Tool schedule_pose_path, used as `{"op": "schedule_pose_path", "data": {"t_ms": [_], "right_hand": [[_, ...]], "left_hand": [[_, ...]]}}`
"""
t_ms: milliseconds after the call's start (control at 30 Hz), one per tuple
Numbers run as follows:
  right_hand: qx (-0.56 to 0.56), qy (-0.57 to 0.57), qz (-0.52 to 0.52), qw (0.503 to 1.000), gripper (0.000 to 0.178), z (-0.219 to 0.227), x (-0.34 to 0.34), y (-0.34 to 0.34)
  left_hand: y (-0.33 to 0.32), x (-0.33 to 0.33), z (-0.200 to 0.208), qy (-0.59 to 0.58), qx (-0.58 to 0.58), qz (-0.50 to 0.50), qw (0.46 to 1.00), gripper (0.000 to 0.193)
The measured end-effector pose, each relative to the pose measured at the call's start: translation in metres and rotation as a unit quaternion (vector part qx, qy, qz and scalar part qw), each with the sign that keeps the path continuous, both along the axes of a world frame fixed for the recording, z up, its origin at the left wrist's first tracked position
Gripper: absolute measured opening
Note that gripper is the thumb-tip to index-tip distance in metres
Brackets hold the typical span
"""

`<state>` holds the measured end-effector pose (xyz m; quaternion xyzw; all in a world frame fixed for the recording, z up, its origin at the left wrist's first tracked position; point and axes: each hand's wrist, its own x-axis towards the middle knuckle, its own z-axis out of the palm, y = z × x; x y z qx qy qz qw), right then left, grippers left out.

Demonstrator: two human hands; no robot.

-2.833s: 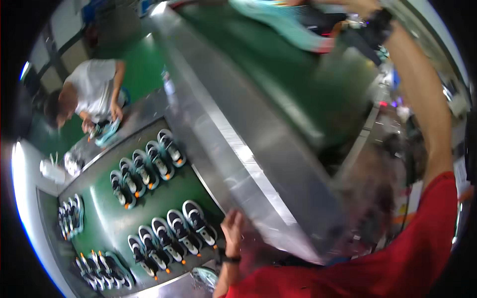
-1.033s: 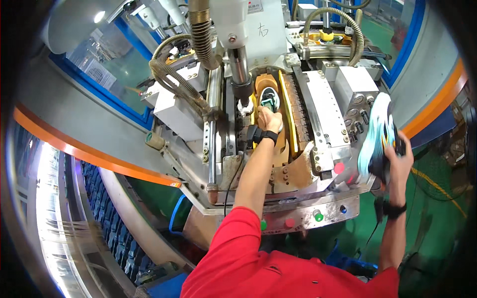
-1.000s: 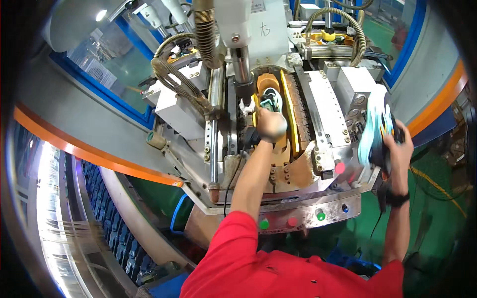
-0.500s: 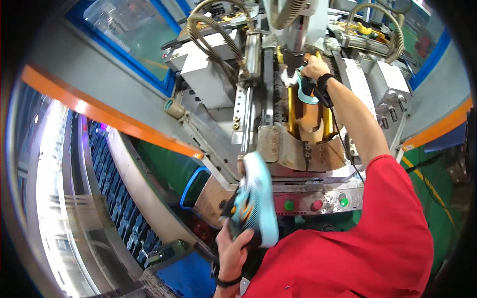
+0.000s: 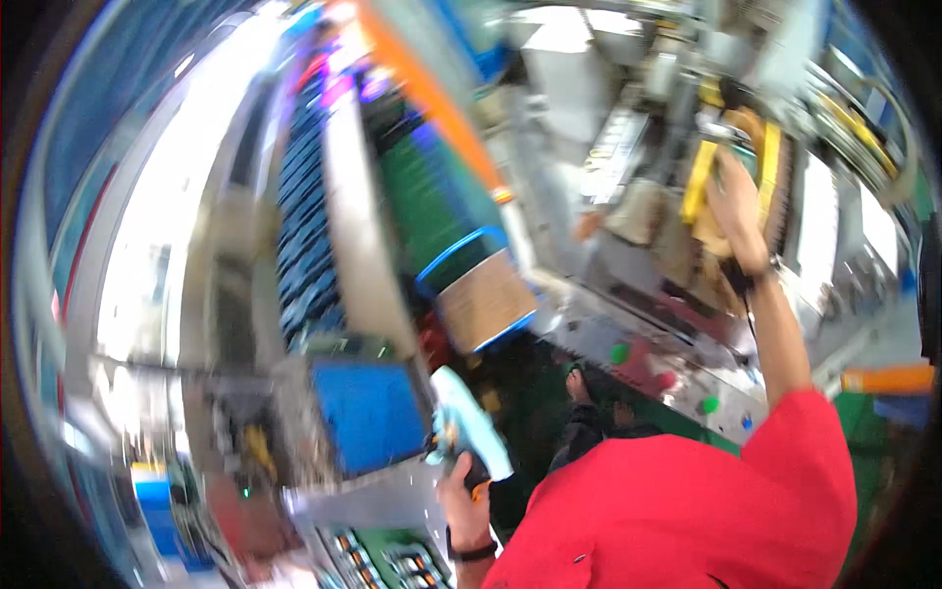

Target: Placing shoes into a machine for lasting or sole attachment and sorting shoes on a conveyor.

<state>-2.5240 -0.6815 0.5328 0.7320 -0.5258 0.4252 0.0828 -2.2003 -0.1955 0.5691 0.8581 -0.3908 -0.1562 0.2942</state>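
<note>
A light blue sports shoe [image 5: 471,422] with a white and orange pattern is in my left hand [image 5: 465,501], whose fingers are wrapped round its dark heel end. The shoe hangs low, close to a blue panel. My right hand [image 5: 736,201] reaches forward into the machine [image 5: 638,196], between its yellow side pads [image 5: 699,182]. A bit of teal [image 5: 748,152] shows at its fingertips, probably part of a second shoe, mostly hidden by the hand. Motion blur smears the right fingers, so their grip is unclear.
Coloured push buttons [image 5: 667,380] line the machine's front panel. To the left runs a conveyor [image 5: 304,226] with a dark ridged belt. Nearer stand a blue panel [image 5: 368,412] and a brown board [image 5: 486,299] with blue edging. An orange frame bar [image 5: 432,93] rises between conveyor and machine.
My view has swung left, so the machine now sits at the upper right and more conveyor shows. The left hand's shoe is lower. My right hand remains at the machine, covering more of the second shoe.
</note>
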Motion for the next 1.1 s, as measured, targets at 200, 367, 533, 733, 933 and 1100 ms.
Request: {"op": "schedule_pose_path", "data": {"t_ms": [200,367,533,733,933,1100], "right_hand": [[0.238,0.014,0.255,0.937,0.012,-0.095,0.116,0.198],[0.212,0.061,0.304,0.927,0.015,-0.191,0.126,0.188],[0.225,0.064,0.234,0.944,0.025,-0.177,0.141,0.175],[0.091,-0.042,0.468,0.878,0.024,0.042,0.351,0.186],[-0.226,0.070,0.709,0.665,0.037,0.285,0.625,0.395],[-0.427,0.131,0.748,0.491,0.050,0.364,0.783,0.586]], "left_hand": [[0.028,0.003,-0.057,0.451,-0.208,0.287,0.819,0.027],[0.085,0.015,-0.064,0.521,-0.328,0.422,0.665,0.028],[0.180,0.055,-0.124,0.453,-0.356,0.571,0.584,0.031],[0.302,0.140,-0.199,0.331,-0.347,0.701,0.528,0.038],[0.425,0.219,-0.266,0.215,-0.217,0.715,0.629,0.061],[0.411,0.274,-0.300,0.075,-0.038,0.757,0.648,0.075]]}}
